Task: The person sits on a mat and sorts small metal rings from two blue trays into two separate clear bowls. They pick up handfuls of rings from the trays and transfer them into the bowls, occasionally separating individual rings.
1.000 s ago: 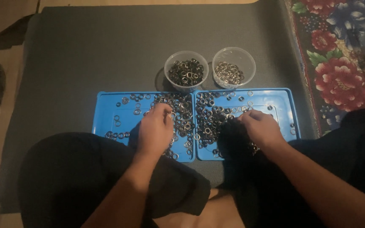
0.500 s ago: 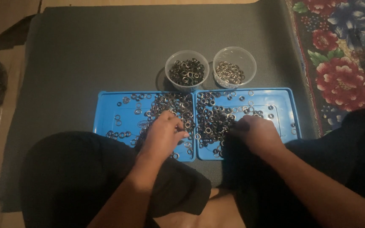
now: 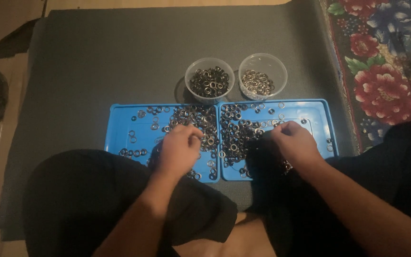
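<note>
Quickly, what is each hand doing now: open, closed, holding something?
Left hand: fingers curled among rings on the left tray; grip cannot be told.
Right hand: the same, right tray.

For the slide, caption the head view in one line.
Seated person's left hand and right hand pick through small metal rings on two blue plastic trays, with two clear round tubs of rings behind.

Left hand (image 3: 179,150) now sits further right on its tray, fingers curled over the rings (image 3: 200,121); right hand (image 3: 293,143) barely shifts.
</note>
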